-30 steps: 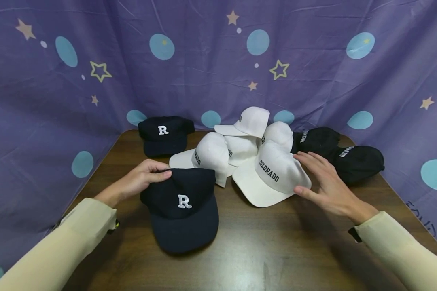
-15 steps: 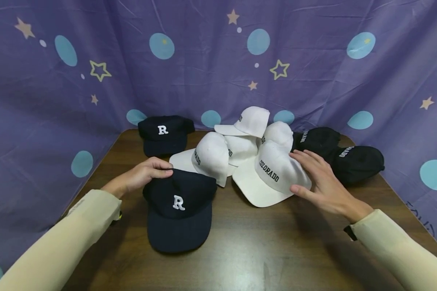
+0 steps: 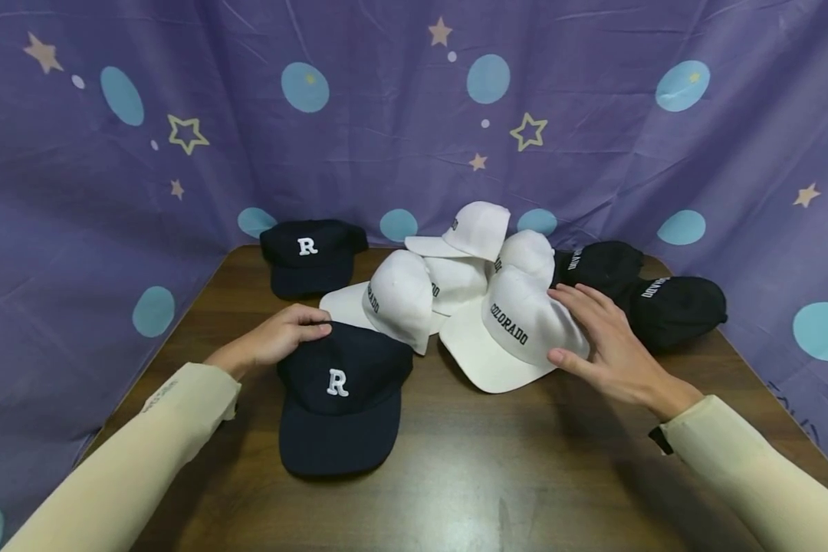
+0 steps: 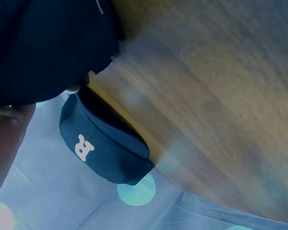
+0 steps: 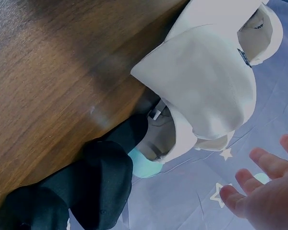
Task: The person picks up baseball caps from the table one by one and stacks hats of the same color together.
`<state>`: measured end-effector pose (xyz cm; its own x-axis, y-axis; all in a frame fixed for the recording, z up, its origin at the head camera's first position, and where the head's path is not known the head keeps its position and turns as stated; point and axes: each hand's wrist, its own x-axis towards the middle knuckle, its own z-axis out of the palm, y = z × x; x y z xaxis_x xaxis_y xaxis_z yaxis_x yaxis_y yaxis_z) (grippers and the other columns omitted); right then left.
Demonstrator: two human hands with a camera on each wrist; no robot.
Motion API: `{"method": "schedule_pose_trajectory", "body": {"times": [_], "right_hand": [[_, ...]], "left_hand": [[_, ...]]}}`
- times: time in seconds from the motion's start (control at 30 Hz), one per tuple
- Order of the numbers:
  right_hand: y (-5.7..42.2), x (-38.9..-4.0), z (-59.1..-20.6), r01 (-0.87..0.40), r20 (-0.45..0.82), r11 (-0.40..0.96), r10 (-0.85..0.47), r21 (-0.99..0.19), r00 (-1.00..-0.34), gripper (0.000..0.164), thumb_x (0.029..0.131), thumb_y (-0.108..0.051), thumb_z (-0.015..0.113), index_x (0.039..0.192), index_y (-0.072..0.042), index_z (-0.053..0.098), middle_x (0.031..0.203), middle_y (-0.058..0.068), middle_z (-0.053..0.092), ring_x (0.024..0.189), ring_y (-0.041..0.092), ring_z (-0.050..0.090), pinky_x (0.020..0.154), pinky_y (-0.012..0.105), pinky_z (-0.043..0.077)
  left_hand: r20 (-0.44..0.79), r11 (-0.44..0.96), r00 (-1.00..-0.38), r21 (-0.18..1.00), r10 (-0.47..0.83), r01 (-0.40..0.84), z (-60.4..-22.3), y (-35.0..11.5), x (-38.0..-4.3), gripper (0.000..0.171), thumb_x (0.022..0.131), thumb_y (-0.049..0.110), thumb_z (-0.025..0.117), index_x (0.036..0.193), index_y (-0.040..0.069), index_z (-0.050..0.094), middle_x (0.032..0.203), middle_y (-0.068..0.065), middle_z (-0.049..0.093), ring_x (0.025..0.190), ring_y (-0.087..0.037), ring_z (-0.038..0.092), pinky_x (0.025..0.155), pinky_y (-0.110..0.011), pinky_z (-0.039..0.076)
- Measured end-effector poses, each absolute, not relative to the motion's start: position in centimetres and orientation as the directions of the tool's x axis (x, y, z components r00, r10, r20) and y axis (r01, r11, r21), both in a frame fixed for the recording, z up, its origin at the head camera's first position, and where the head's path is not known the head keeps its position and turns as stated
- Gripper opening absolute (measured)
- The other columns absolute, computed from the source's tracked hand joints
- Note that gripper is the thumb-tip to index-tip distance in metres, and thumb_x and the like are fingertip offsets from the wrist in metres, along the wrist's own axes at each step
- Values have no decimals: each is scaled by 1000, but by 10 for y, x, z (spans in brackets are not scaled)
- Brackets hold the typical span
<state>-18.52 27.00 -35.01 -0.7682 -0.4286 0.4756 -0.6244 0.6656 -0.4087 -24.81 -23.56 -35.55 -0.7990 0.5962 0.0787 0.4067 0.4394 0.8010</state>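
My left hand pinches the crown of a navy baseball cap with a white R, its brim toward me. Part of that cap looms dark at the top left of the left wrist view. Beside the front white cap, lettered COLORADO, my right hand hovers with fingers spread; whether it touches the cap I cannot tell. The right wrist view has the fingers of this hand apart from the white cap. Behind the left hand sits a second navy R cap.
Several white caps cluster mid-table, among them one at the left and one at the back. Two black caps, one in front and one behind, lie at the right. A purple curtain surrounds the wooden table.
The held navy cap has swung slightly left and settled, its brim now facing me more squarely. My left hand has shifted a little right. The right hand has drifted slightly left.
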Motion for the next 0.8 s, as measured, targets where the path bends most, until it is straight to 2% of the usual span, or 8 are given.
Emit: {"method": "schedule_pose_trajectory", "body": {"times": [0.2,0.43,0.6,0.8], "right_hand": [[271,-185,-351,-621,471,665,-427,-416,-772,82,84,-36,81,156,-18,44,160,11,40,150,41,24,111,73,18],[270,-185,-353,-615,464,669,-425,-417,-777,83,84,-35,81,157,-21,43,160,10,40,150,40,23,112,72,18],[270,-184,-353,-609,463,675,-419,-416,-781,82,85,-35,80,156,-19,44,160,12,41,150,41,24,112,72,18],[270,-185,-355,-606,465,684,-415,-407,-782,81,85,-34,80,155,-16,46,159,15,42,149,43,25,112,72,18]], "left_hand": [[94,514,-826,742,555,430,-360,-235,-243,20,105,16,54,92,8,67,82,-2,56,81,-17,55,76,-28,44],[134,532,-849,726,511,435,-362,-236,-238,18,105,17,55,106,7,70,97,-3,63,93,-20,58,87,-30,45],[157,544,-862,718,481,434,-363,-236,-236,20,105,18,55,112,6,70,106,-6,67,101,-22,57,93,-32,43],[230,532,-848,692,477,488,-362,-231,-233,22,105,18,54,114,5,70,110,-7,69,105,-24,58,96,-34,43]]}}
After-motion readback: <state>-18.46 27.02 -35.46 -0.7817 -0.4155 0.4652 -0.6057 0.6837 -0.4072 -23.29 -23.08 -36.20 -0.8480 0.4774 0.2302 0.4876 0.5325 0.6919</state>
